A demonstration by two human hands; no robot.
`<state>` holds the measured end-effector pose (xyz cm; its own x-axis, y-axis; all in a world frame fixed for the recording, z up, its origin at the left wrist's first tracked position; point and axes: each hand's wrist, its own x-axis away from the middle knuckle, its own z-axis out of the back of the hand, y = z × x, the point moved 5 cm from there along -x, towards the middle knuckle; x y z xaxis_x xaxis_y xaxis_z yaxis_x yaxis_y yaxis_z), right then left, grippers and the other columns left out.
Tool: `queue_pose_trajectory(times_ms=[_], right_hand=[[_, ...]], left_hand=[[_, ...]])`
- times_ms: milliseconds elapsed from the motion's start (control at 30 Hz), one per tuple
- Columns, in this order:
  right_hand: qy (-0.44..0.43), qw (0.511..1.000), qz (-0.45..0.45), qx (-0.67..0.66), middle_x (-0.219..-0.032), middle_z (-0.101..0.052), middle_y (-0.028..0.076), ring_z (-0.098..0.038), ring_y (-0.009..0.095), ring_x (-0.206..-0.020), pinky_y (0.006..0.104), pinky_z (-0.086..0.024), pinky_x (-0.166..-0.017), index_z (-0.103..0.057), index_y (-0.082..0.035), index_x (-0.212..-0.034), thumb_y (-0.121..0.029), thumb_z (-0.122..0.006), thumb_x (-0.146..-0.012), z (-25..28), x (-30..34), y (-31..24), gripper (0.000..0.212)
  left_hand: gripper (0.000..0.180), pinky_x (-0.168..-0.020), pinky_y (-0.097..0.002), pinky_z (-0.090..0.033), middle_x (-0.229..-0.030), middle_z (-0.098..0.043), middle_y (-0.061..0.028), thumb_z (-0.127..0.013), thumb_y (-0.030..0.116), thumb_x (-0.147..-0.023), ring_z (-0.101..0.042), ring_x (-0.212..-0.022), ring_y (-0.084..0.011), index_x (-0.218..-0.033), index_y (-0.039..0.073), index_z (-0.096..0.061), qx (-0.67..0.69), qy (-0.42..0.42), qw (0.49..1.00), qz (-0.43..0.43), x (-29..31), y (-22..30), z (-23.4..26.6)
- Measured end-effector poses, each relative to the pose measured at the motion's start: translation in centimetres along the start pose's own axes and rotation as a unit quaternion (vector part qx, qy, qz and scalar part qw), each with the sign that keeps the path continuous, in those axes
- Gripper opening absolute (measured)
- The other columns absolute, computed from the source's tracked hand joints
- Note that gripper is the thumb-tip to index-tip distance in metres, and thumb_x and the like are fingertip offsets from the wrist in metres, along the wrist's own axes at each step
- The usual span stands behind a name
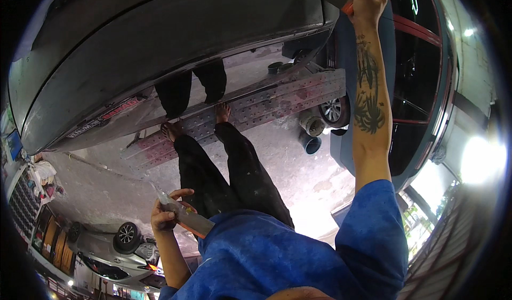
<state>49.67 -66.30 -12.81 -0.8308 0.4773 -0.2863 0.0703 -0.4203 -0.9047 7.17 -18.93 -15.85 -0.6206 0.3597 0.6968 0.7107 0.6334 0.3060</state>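
My right hand [369, 6] is raised at the top right, its fingers wrapped round the orange handle of a wide scraper [348, 7]. The scraper's dark flat blade reaches left against or just over the edge of a matte grey car body [176, 33]; I cannot tell whether they touch. Lower left, near my waist, my left hand [164, 214] grips a second flat scraper [196, 223], with a greyish blade and an orange strip along its edge. Some pale material appears on it near the fingers.
My bare feet stand on a perforated metal plank [288, 97] beside the grey car. A bluish car [368, 156] stands close on the right. Buckets [309, 143] sit near its wheel. A silver car [104, 254] and shelves [50, 236] are at the lower left.
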Motion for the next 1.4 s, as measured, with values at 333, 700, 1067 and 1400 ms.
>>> queue_pose_trajectory(times_ms=[333, 700, 1067, 1400], right_hand=[[-0.036, 0.994, 0.102, 0.012, -0.073, -0.06, 0.001, -0.052, 0.011, -0.064, 0.0264, -0.043, -0.06, -0.063, -0.002, -0.081, -0.01, -0.071, -0.081, -1.6, -0.4, -2.2, 0.011], [-0.077, 0.994, 0.077, -0.002, -0.071, -0.059, 0.0, -0.051, 0.009, -0.065, 0.0256, -0.042, -0.059, -0.064, -0.001, -0.082, -0.013, -0.07, -0.082, -4.2, 0.3, -5.0, 0.013], [-0.126, 0.98, 0.124, 0.089, -0.059, -0.037, 0.001, -0.036, 0.012, -0.058, 0.0317, -0.034, -0.052, -0.045, -0.002, -0.066, -0.014, -0.071, -0.079, -8.8, 1.1, -6.5, 0.031], [-0.129, 0.988, 0.082, -0.005, -0.08, -0.066, 0.004, -0.061, 0.01, -0.071, 0.0258, -0.049, -0.061, -0.066, 0.0, -0.092, -0.016, -0.073, -0.082, -6.5, -0.5, -2.9, 0.02]], left_hand=[[0.065, -0.073, -0.0518, -0.056, -0.124, -0.049, -0.0373, -0.071, 0.015, -0.061, -0.067, -0.084, -0.0436, -0.11, -0.023, -0.05, -0.009, -0.008, 1.0, 0.0, -1.0, 0.0, -0.6], [0.055, -0.065, -0.0537, -0.057, -0.122, -0.047, -0.0398, -0.069, 0.012, -0.062, -0.066, -0.079, -0.0479, -0.114, -0.004, -0.057, -0.007, -0.016, 1.0, -0.023, -0.6, -0.6, 0.0], [0.058, -0.067, -0.0537, -0.057, -0.122, -0.048, -0.0394, -0.07, 0.014, -0.062, -0.066, -0.079, -0.0465, -0.111, -0.012, -0.054, 0.016, -0.008, 0.999, -0.042, 0.2, -0.8, 1.3], [0.066, -0.075, -0.0514, -0.057, -0.122, -0.051, -0.0368, -0.072, 0.015, -0.059, -0.068, -0.084, -0.0387, -0.112, -0.02, -0.052, 0.041, -0.009, 0.998, -0.037, 0.8, -1.1, 2.6]])
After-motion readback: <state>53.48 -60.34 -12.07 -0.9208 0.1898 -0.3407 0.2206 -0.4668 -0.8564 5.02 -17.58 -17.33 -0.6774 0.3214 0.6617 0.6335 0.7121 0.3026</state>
